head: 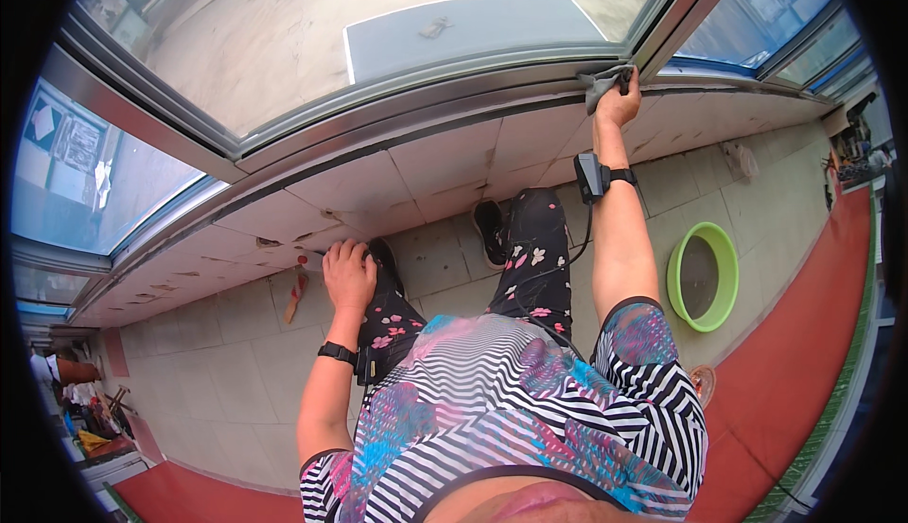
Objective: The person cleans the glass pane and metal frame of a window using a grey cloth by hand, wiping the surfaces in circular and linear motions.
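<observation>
My right hand (618,106) is stretched out to the lower right corner of the large window. It holds a grey cloth (601,85) against the metal window frame (440,104). My left hand (349,271) lies with bent fingers at my left knee, over the dark flowered trousers (535,260). Beside its fingertips a pale flat thing with a red spot (311,260) shows; whether the hand grips it cannot be told. A small tool with a red and wood-coloured handle (296,297) lies on the floor near that hand.
A green plastic basin (731,278) with dark water stands on the tiled floor at right. A clear plastic bag (740,161) lies near the tiled wall (440,168). Red floor covering (794,353) runs behind at right. Assorted items (92,409) are piled at far left. A cable hangs from my right wrist device.
</observation>
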The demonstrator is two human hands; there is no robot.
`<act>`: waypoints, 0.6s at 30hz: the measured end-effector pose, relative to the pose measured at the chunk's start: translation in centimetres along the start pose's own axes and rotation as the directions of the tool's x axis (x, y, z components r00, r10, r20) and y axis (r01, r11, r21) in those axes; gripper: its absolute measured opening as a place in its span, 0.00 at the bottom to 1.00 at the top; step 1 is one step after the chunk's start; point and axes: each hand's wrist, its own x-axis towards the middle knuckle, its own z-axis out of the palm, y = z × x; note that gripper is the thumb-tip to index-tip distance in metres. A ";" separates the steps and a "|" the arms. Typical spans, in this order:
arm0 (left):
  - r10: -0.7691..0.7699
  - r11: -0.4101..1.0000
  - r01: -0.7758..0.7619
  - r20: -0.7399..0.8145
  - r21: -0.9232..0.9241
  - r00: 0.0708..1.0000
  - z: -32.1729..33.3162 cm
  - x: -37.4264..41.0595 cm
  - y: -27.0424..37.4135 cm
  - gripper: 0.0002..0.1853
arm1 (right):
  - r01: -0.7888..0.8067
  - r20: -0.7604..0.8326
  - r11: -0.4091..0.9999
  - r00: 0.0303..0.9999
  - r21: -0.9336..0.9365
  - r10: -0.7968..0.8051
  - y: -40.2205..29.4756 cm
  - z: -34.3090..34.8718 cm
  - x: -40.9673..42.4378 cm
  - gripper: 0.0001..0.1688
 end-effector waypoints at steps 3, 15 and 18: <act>-0.016 1.000 0.016 -0.010 -0.001 1.000 0.2 -0.5 -0.4 0.14 | -0.138 0.027 0.981 0.990 0.136 0.136 -2.2 0.6 -1.6 0.27; -0.001 1.000 0.002 0.019 -0.025 1.000 0.1 0.4 0.0 0.12 | -0.172 0.068 0.928 0.985 0.331 0.159 -3.7 0.1 -3.1 0.25; 0.018 0.999 -0.018 -0.009 -0.030 1.000 0.4 0.5 -0.1 0.12 | -0.026 -0.096 0.963 0.994 0.267 0.053 -2.8 -0.1 2.7 0.26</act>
